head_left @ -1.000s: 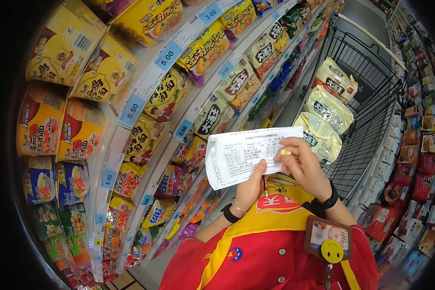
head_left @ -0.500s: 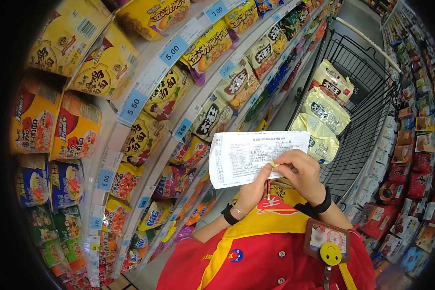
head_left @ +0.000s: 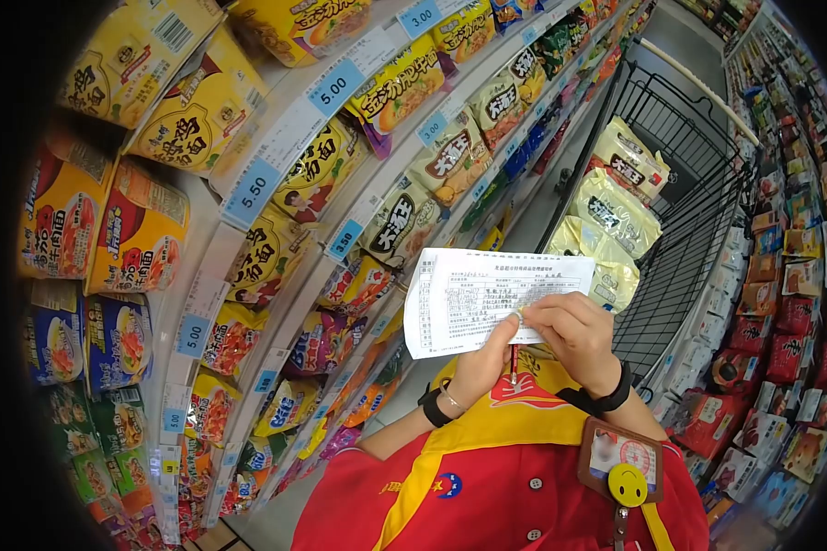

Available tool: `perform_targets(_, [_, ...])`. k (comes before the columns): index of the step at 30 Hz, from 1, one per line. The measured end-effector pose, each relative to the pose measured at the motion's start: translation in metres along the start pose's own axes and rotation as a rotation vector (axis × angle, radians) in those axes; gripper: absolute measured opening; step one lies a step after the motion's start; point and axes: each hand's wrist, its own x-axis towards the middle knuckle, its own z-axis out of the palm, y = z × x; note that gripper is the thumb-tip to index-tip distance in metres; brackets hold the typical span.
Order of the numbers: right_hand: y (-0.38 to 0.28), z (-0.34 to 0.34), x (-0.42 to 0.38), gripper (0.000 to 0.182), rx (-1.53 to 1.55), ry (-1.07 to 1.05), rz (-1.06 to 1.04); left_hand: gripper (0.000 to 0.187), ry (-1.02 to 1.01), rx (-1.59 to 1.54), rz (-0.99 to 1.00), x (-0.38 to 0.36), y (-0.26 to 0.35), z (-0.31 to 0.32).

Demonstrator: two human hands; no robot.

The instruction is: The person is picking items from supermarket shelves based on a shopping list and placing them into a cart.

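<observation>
Several printed paper sheets point(head_left: 464, 308) with handwriting on the top form are held tilted in front of my chest. My left hand point(head_left: 485, 369) is closed on their lower edge, thumb on top. My right hand point(head_left: 574, 332) is closed in a pinch over the lower right part of the sheets, its fingertips meeting the left thumb. A small pale-yellow piece point(head_left: 521, 315) shows between the fingertips; I cannot tell what it is. Below it a slim dark red pen point(head_left: 514, 364) points down between the hands. Both wrists wear black bands.
On the left, shelves hold noodle cups point(head_left: 147, 225) and noodle packets point(head_left: 400, 220) behind price labels point(head_left: 252, 191). A black wire shopping cart point(head_left: 685, 174) with large cream packets point(head_left: 618, 204) stands ahead right. More packaged goods point(head_left: 790, 312) line the right side.
The sheets have shifted slightly right and turned a little, showing more of the page. My right fingers have spread flatter over the form. The shelves sit slightly lower left in view.
</observation>
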Motion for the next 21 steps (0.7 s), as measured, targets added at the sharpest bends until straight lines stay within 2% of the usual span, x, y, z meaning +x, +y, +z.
perform_targets(9, [0.0050, 0.0030, 0.0027, 0.019, 0.011, 0.030, -0.069, 0.021, 0.003, 0.105, -0.006, -0.0001, 0.0022, -0.0026])
perform_targets(12, [0.0059, 0.0025, 0.0031, 0.019, 0.000, 0.022, -0.069, 0.020, -0.010, 0.113, 0.041, 0.0009, 0.0011, -0.0020])
perform_targets(18, [0.0097, 0.0019, 0.0006, 0.019, 0.000, 0.002, -0.099, 0.020, 0.003, 0.076, 0.008, -0.0023, 0.0057, 0.0028])
perform_targets(21, [0.0078, -0.0004, 0.0001, 0.018, -0.013, -0.010, -0.093, 0.025, -0.029, 0.142, 0.093, 0.0008, -0.0019, -0.0014])
